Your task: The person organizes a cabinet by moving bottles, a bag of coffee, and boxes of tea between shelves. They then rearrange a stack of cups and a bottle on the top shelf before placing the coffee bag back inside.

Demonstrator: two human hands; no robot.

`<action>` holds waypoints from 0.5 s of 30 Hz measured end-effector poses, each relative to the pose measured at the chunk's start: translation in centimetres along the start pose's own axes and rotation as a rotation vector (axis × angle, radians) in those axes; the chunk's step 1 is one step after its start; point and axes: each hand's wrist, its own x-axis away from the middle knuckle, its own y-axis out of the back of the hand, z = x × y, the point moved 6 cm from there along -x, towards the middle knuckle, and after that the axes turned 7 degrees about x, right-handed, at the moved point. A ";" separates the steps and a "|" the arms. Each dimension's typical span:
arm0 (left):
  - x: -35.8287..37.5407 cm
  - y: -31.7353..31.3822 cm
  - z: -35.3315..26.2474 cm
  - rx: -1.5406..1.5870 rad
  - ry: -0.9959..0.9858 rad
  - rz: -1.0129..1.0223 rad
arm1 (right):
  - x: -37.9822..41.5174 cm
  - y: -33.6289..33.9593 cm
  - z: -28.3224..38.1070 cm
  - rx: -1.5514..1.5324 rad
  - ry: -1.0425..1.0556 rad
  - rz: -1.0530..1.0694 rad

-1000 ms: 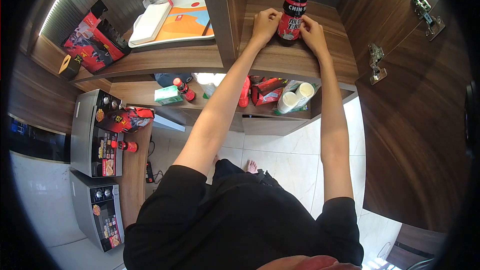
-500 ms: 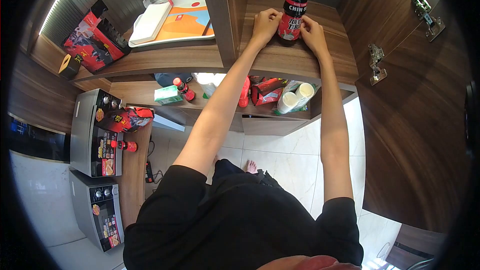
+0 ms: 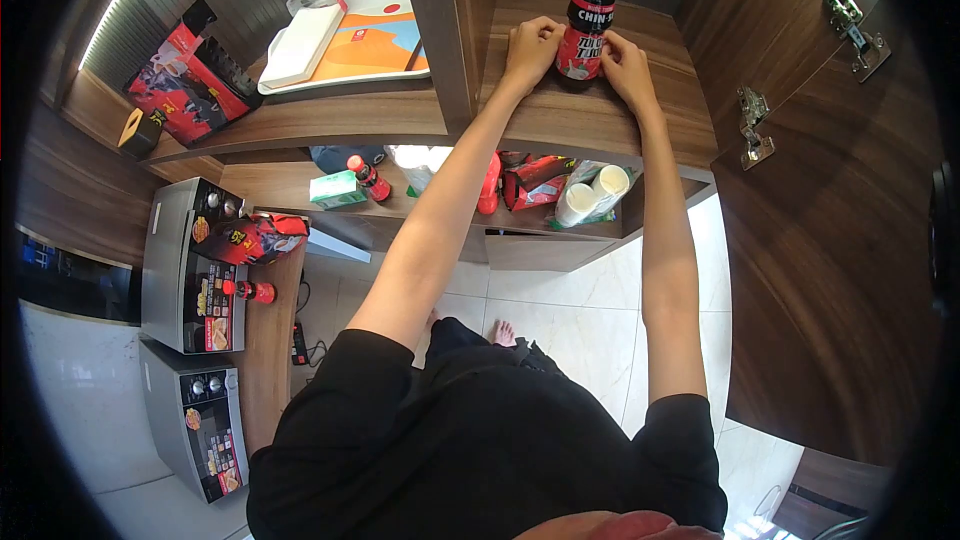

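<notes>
A dark sauce bottle [image 3: 583, 35] with a red cap and a red and black label stands upright on the upper shelf of the cabinet. My left hand [image 3: 533, 48] is at its left side, fingers pinched together against the edge of the label. On the other side, my right hand [image 3: 624, 64] pinches in the same way at the label's right edge. The fingertips meet the bottle low on its body, and what exactly they grip there is too small to make out. The bottle's front faces me between both hands.
An opened cabinet door [image 3: 830, 200] with metal hinges stands at right. Left of the divider, a white tray [image 3: 350, 84] and a red bag [image 3: 190, 80] occupy a shelf. Below are paper cups [image 3: 592, 197], a small bottle [image 3: 368, 178] and a green box [image 3: 337, 189]. Microwaves [image 3: 193, 265] stand far left.
</notes>
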 end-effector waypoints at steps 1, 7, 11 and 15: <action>0.0 0.0 0.0 -0.001 0.007 0.004 | 0.0 0.0 -0.1 0.008 0.003 0.000; 0.1 0.0 -0.1 -0.009 0.004 0.010 | 0.0 -0.2 -0.3 -0.008 0.002 0.011; 0.0 0.1 -0.2 0.002 -0.001 0.012 | 0.2 0.2 0.6 0.044 0.017 -0.006; 0.1 0.0 -0.2 0.024 0.014 0.009 | 0.2 0.2 0.5 0.022 0.013 -0.005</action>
